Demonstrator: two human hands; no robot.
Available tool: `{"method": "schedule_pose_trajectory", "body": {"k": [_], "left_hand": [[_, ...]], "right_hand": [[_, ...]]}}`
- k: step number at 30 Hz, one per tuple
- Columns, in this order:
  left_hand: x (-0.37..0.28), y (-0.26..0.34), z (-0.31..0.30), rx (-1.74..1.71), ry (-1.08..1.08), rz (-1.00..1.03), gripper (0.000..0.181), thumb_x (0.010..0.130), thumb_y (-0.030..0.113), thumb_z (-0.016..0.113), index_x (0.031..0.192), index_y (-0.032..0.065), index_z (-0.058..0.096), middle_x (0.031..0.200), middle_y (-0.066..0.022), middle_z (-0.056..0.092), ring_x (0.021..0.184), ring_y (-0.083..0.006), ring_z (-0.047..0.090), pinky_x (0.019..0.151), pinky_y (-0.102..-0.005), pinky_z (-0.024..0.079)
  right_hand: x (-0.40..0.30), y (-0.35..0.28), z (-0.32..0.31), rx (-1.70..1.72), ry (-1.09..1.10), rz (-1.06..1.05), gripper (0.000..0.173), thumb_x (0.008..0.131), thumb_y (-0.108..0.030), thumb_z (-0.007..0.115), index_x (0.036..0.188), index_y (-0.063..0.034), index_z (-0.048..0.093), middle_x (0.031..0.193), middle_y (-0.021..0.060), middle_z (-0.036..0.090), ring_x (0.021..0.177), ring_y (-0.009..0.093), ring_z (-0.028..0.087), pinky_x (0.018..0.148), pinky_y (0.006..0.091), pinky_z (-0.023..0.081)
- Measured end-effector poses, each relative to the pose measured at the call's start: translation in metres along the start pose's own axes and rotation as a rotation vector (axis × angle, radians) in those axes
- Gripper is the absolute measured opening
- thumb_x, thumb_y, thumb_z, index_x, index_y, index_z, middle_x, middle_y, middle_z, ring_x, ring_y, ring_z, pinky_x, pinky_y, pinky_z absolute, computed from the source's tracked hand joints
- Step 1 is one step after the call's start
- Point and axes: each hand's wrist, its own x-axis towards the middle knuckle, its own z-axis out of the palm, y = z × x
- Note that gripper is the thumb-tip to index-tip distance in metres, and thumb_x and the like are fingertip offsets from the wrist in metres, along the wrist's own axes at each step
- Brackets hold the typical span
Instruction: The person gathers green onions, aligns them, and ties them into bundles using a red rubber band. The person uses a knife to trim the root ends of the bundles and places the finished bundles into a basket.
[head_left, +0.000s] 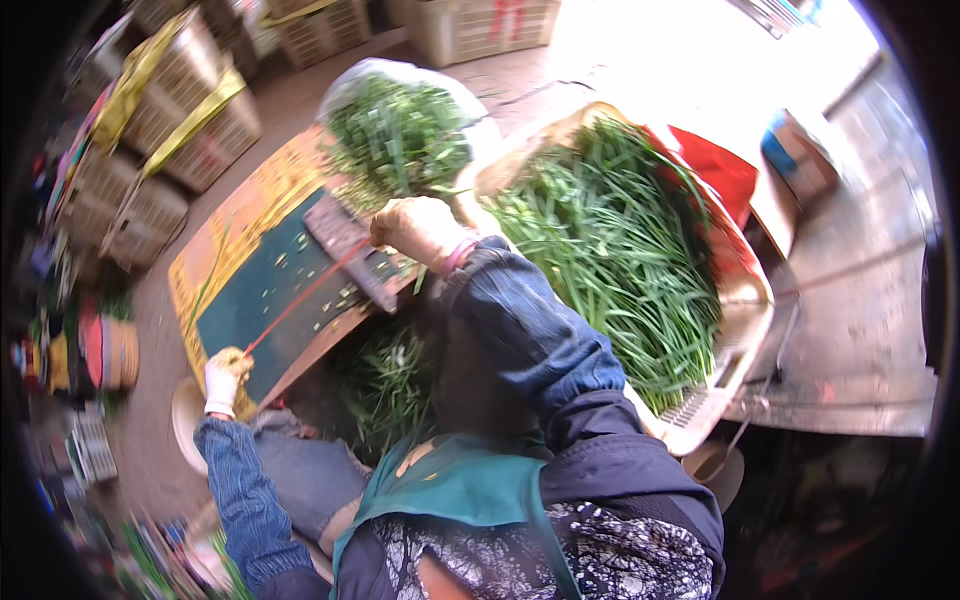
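Note:
A thin red tie (307, 291) is stretched across the blue-green work board (240, 311). My left hand (227, 379), in a pale glove, grips its near end by the board's left edge. The other end runs to my right hand (420, 231), also gloved, raised over the far right part of the board. Beneath the tie near my right hand lies a flat brownish block (341, 238), its exact kind unclear. Small green scraps dot the board, and one long leaf (206, 281) lies at its left side.
A plastic crate (739, 330) full of long, chive-like green leaves (622, 255) stands at right. Beyond the board is a plastic bag (360, 69) of greens. Stacked crates (217, 139) stand at far left. More greens (390, 382) lie below the board; a metal surface (847, 330) is at right.

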Motion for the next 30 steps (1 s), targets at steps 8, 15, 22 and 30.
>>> {"method": "schedule_pose_trajectory", "body": {"k": [8,15,22,30], "left_hand": [[0.089,-0.064,0.032,0.173,-0.056,-0.221,0.008,0.075,0.0,0.069,0.075,0.0065,0.064,0.056,-0.0033,0.059,0.043,-0.0121,0.051,0.041,-0.0295,0.042],[0.096,-0.132,0.005,0.608,-0.016,0.032,0.09,0.051,-0.005,0.079,0.136,0.0071,0.051,0.107,-0.0153,0.063,0.092,-0.0277,0.065,0.078,-0.0377,0.056],[0.1,-0.125,-0.008,0.507,0.077,0.158,0.091,0.058,-0.014,0.05,0.147,0.0023,0.04,0.138,-0.0241,0.051,0.129,-0.036,0.05,0.113,-0.0359,0.037],[0.076,-0.105,-0.008,0.434,0.423,0.212,0.075,0.066,-0.01,0.047,0.141,-0.0025,0.048,0.139,-0.0241,0.052,0.128,-0.0349,0.051,0.112,-0.0364,0.035]], "right_hand": [[-0.169,0.07,-0.091,-0.099,0.17,0.494,0.022,0.086,-0.031,0.068,0.091,-0.01,0.072,0.091,0.0124,0.07,0.087,0.032,0.067,0.077,0.0414,0.053],[-0.375,0.124,-0.178,-0.516,0.327,1.102,0.02,0.088,-0.026,0.067,0.103,-0.0157,0.074,0.101,0.0091,0.071,0.098,0.029,0.067,0.086,0.0391,0.053],[-0.536,0.195,-0.231,-0.59,0.349,1.433,0.078,0.07,-0.009,0.076,0.142,-0.0092,0.046,0.129,0.0196,0.058,0.121,0.035,0.055,0.105,0.0399,0.045],[-0.472,0.257,-0.255,-0.513,-0.123,1.468,0.129,0.055,-0.025,0.091,0.158,-0.0127,0.014,0.158,0.0181,0.029,0.145,0.034,0.03,0.119,0.0381,0.03]]}}
